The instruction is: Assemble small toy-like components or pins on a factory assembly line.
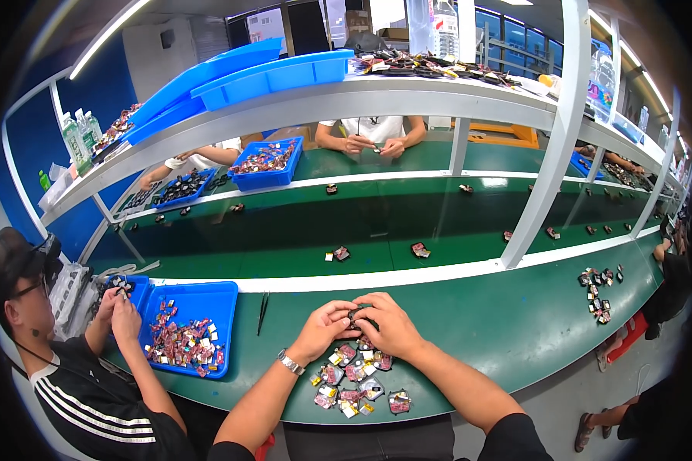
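Over the green bench, my left hand and my right hand meet, fingers closed around a small black casing. The fingers cover most of it, so its inside cannot be made out. Just below my hands lies a loose pile of small electronic assemblies, dark casings with reddish boards and white and yellow pieces. One assembly sits a little apart on the pile's right, near the bench edge. To the left of my hands rest black tweezers, touched by neither hand.
A blue tray of reddish boards stands at left, beside a co-worker handling small parts. Beyond a white rail, scattered assemblies lie on a green belt. A shelf overhead carries blue trays. More assemblies lie right.
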